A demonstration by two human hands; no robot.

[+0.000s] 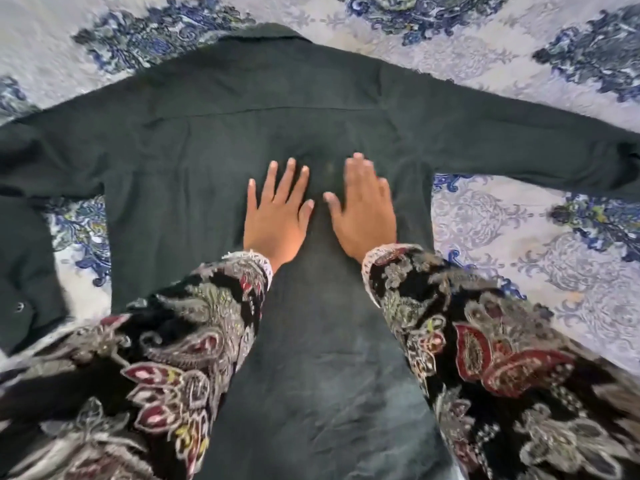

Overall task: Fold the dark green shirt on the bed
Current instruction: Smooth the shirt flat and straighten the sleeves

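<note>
Paisley sleeves (194,327), 2 flat hands (277,213) on spread dk-green shirt (277,98)

Shirt (277,109) sleeve ends cut off by edges; hem hidden under patterned sleeves (485,341)

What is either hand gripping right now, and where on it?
Nothing is gripped. The left hand and right hand both lie flat, fingers straight, pressing on the middle of the back of the dark green shirt, which is spread out on the bed.
</note>
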